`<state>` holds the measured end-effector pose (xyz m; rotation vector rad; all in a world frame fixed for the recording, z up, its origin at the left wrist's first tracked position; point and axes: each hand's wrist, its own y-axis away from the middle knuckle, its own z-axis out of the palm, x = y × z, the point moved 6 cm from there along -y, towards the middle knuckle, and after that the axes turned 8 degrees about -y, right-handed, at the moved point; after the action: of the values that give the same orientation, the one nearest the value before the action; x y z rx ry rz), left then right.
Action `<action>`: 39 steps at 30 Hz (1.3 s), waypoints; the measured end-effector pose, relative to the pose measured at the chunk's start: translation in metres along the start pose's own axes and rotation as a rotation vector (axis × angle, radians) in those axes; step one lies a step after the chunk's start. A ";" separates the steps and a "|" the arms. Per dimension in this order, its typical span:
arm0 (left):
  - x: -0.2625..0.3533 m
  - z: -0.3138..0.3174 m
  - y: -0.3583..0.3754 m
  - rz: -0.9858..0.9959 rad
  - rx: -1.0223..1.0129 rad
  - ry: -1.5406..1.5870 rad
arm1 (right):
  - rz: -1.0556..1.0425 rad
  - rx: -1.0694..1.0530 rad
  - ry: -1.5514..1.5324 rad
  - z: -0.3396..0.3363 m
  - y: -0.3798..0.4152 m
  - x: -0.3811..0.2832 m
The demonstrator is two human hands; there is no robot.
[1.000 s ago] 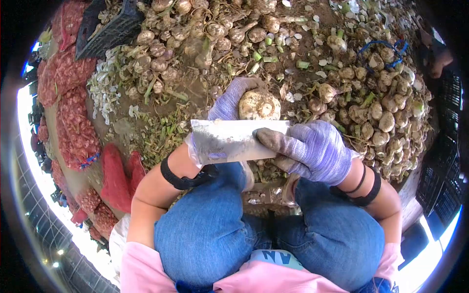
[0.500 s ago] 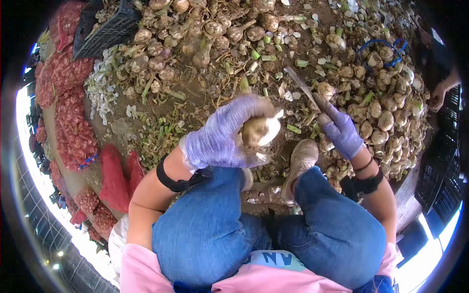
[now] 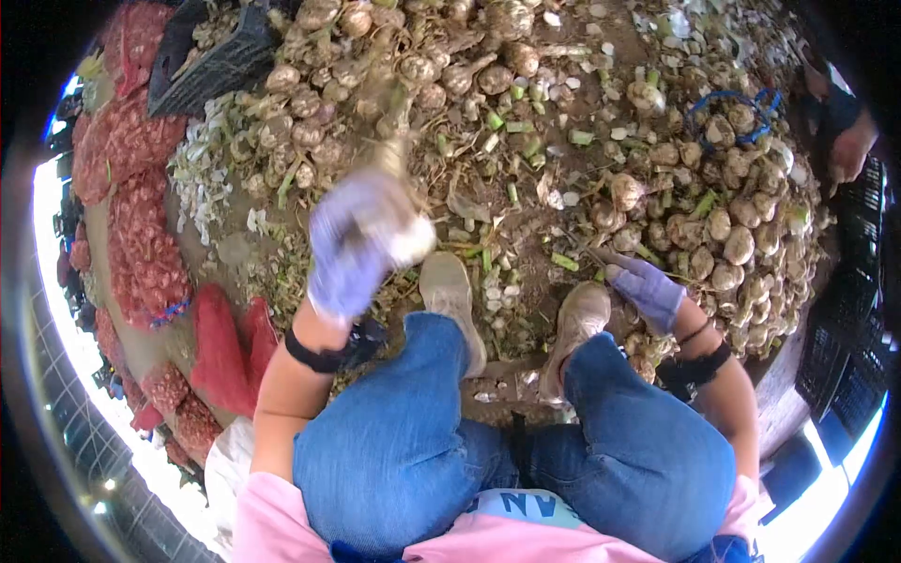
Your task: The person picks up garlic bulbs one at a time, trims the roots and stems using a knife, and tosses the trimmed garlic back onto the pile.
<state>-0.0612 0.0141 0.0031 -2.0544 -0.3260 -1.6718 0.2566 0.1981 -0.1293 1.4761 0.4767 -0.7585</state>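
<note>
My left hand (image 3: 352, 246), in a purple-and-white glove, is closed round a garlic bulb (image 3: 411, 241) and blurred by motion. The bulb's pale face points right, and a blurred stalk rises above the fingers. On the right, my right hand (image 3: 646, 292), in a purple glove, is wrapped round a knife (image 3: 601, 255), whose blade is mostly hard to make out against the ground. It is low, just above my right shoe, beside the pile of garlic bulbs (image 3: 739, 244).
More garlic (image 3: 305, 103) lies at the upper left near a black crate (image 3: 221, 61). Red mesh sacks (image 3: 145, 244) line the left side. Blue twine (image 3: 737, 98) lies on the right pile. Another person's hand (image 3: 852, 150) shows at the right edge, above black crates (image 3: 845, 328).
My left hand has moved left with the bulb, uncovering my left shoe. My right hand has come down with the knife, whose blade was raised before. The other person's hand has moved up.
</note>
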 end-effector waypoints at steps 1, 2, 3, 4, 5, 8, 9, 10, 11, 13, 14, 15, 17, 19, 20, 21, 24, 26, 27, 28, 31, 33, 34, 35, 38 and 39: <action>-0.023 -0.012 0.002 -0.411 0.165 -0.020 | 0.069 0.001 -0.084 0.006 0.003 -0.007; -0.042 -0.022 0.014 -0.821 0.327 -0.041 | 0.140 0.004 -0.171 0.012 0.006 -0.013; -0.051 -0.013 0.007 -0.682 0.259 0.056 | 0.214 -0.095 -0.208 0.020 0.002 -0.022; -0.058 0.003 -0.003 -0.531 0.188 0.150 | 0.149 -0.080 -0.242 0.025 -0.001 -0.029; -0.023 0.034 -0.016 -0.417 0.121 0.408 | 0.084 -0.067 -0.276 0.031 -0.005 -0.036; 0.020 0.052 -0.043 -0.373 -0.121 0.394 | 0.150 -0.115 -0.260 0.039 0.002 -0.052; -0.004 0.034 -0.043 -0.531 -0.056 0.208 | 0.167 -0.116 -0.249 0.037 0.002 -0.057; -0.036 0.012 -0.032 -0.698 0.009 0.019 | 0.139 -0.096 -0.227 0.034 0.002 -0.056; -0.086 -0.017 -0.013 -0.710 -0.067 -0.391 | 0.110 -0.074 -0.211 0.032 0.001 -0.053; -0.153 -0.037 0.021 -0.677 -0.191 -0.893 | 0.091 -0.058 -0.292 0.033 0.000 -0.053; -0.163 -0.033 0.032 -0.654 -0.231 -0.984 | 0.090 -0.054 -0.262 0.034 -0.003 -0.050; -0.174 -0.026 0.044 -0.663 -0.286 -0.983 | 0.089 -0.050 -0.232 0.034 -0.006 -0.048; -0.193 -0.013 0.053 -0.654 -0.390 -0.992 | 0.155 -0.064 -0.155 0.035 -0.007 -0.064; -0.246 -0.016 0.072 -0.764 -0.163 -0.651 | 0.213 -0.058 -0.026 0.036 -0.005 -0.074; -0.253 -0.013 0.076 -0.842 -0.034 -0.351 | 0.064 -0.033 0.075 0.034 -0.006 -0.081; -0.260 -0.010 0.081 -0.901 0.116 -0.057 | -0.088 -0.010 0.174 0.033 -0.007 -0.087; -0.169 0.018 0.041 -0.896 0.140 0.342 | -0.424 0.028 0.350 0.042 -0.006 -0.108; -0.085 0.038 0.011 -0.817 -0.071 0.204 | -0.473 -0.003 0.420 0.047 0.000 -0.128; -0.075 0.046 0.010 -0.795 -0.102 0.395 | -0.641 0.065 0.523 0.053 0.004 -0.142; -0.068 0.052 0.009 -0.769 -0.135 0.585 | -0.661 0.075 0.590 0.056 0.005 -0.150; -0.049 0.061 0.004 -0.721 -0.216 0.493 | -0.764 0.112 0.710 0.062 0.008 -0.167; -0.022 0.063 -0.008 -0.373 -0.313 0.005 | -0.790 0.082 0.730 0.068 0.008 -0.175; -0.026 0.063 -0.007 -0.398 -0.301 -0.022 | -0.803 0.067 0.741 0.069 0.010 -0.180; -0.031 0.063 -0.004 -0.421 -0.290 -0.049 | -0.781 0.054 0.787 0.071 0.011 -0.181; -0.030 0.073 -0.006 -0.647 -0.245 0.166 | -0.881 0.025 0.735 0.073 0.015 -0.189; -0.016 0.076 -0.011 -0.608 -0.247 0.151 | -0.896 0.045 0.713 0.073 0.016 -0.189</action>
<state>-0.0051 0.0623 -0.0216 -2.1125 -0.7889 -2.3082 0.1261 0.1554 0.0201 1.5335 1.7446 -0.8976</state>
